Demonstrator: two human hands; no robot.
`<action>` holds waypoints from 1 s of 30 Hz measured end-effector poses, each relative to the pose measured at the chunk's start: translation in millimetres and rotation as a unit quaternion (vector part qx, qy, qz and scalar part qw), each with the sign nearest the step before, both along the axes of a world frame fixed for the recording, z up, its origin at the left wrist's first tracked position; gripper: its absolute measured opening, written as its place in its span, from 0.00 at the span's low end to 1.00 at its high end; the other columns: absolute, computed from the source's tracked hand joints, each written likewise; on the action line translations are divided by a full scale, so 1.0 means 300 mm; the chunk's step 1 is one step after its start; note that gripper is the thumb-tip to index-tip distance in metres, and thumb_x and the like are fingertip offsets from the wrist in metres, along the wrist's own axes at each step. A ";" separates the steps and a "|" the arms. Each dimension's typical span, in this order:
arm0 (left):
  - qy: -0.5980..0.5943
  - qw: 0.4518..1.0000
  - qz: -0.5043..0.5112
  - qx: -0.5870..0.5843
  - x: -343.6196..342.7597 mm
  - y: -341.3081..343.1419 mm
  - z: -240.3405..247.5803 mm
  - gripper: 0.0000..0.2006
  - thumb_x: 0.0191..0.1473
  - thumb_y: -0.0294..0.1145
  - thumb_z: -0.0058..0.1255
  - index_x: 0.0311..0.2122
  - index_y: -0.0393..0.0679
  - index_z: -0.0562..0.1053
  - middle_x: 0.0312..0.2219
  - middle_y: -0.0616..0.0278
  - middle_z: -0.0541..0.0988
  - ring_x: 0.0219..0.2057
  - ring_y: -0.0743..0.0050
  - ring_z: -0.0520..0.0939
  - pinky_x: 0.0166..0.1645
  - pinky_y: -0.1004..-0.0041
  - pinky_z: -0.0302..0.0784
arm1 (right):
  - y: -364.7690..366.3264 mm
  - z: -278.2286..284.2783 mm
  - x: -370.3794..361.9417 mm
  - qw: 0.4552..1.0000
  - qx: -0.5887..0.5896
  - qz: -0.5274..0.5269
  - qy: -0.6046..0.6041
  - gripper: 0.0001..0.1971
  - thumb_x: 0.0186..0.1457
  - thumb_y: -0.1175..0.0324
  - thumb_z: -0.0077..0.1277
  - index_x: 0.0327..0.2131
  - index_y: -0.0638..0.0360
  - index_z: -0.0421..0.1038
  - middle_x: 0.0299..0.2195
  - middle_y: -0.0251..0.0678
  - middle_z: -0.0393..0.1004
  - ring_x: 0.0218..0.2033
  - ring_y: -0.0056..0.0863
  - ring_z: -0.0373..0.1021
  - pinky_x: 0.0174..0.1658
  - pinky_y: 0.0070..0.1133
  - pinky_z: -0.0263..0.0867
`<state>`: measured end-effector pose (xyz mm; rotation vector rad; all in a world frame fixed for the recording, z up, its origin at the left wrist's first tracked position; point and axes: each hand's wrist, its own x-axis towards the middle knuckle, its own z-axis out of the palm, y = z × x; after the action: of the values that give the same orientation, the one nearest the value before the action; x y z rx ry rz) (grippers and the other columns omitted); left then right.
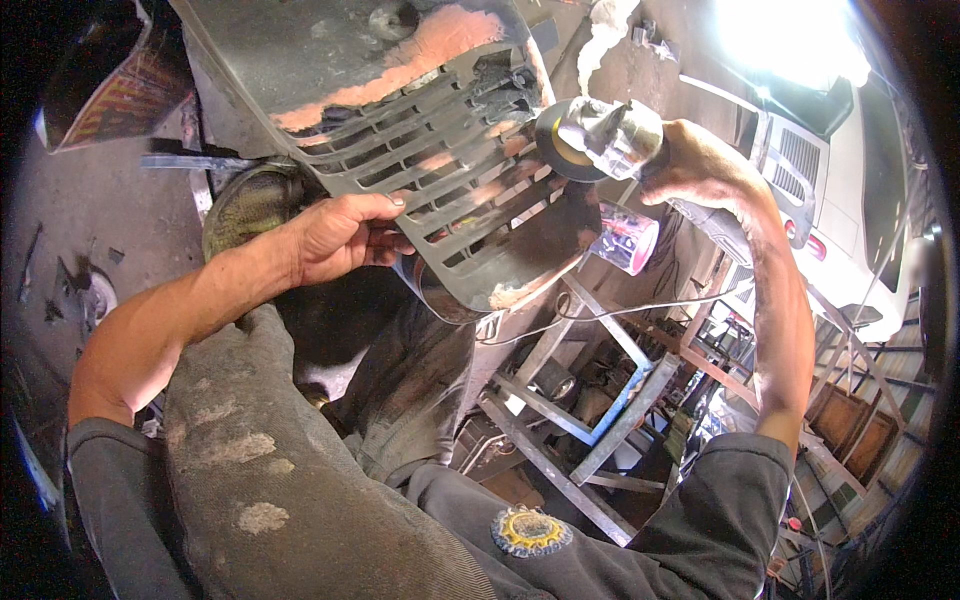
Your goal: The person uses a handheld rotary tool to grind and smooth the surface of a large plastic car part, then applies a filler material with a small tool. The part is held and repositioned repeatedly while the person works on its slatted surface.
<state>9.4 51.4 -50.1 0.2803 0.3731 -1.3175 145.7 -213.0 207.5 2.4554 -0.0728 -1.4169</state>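
A large dark grey slotted panel (430,215), like a grille, lies tilted in front of me. It carries orange-pink patches and has a ragged break at its far right. My left hand (345,235) grips its near left edge, thumb on top and fingers curled below. At the panel's right edge, my right hand (700,165) is wrapped round an angle grinder (625,140) with a silver head. The grinder's round dark disc (562,142), with a yellow ring, is over or beside the slats; whether it touches them I cannot tell.
A pink-and-white can (632,240) stands just beyond the panel. A thin cable (610,312) crosses above a metal frame (575,415) with a blue bar. A white vehicle (860,200) is at the right, beneath a bright light. Debris (90,295) lies on the left floor.
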 end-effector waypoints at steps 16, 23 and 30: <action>-0.012 1.000 -0.005 -0.017 0.004 -0.016 -0.003 0.13 0.59 0.34 0.45 0.48 0.42 0.71 0.39 0.62 0.80 0.34 0.75 0.81 0.37 0.76 0.74 | 0.016 -0.038 0.019 0.997 0.030 0.034 -0.066 0.27 0.30 0.67 0.65 0.39 0.68 0.72 0.29 0.46 0.77 0.31 0.35 0.73 0.39 0.28 0.69; 0.009 1.000 0.001 0.000 -0.004 0.006 -0.004 0.14 0.59 0.34 0.45 0.49 0.42 0.70 0.39 0.62 0.80 0.34 0.76 0.80 0.38 0.75 0.73 | 0.006 -0.023 0.009 0.999 0.017 0.012 -0.025 0.25 0.30 0.68 0.64 0.37 0.68 0.72 0.26 0.45 0.77 0.27 0.34 0.73 0.36 0.29 0.70; 0.000 1.000 0.000 -0.004 -0.003 0.005 -0.004 0.13 0.60 0.33 0.44 0.47 0.42 0.71 0.39 0.62 0.80 0.35 0.76 0.80 0.38 0.76 0.72 | -0.018 -0.015 -0.034 0.996 -0.009 0.065 -0.060 0.23 0.34 0.65 0.64 0.37 0.66 0.73 0.28 0.48 0.77 0.29 0.38 0.76 0.35 0.31 0.71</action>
<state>8.6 52.9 -51.1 0.2737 0.3677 -1.3179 135.6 -218.4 203.1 2.4790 0.0470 -1.2106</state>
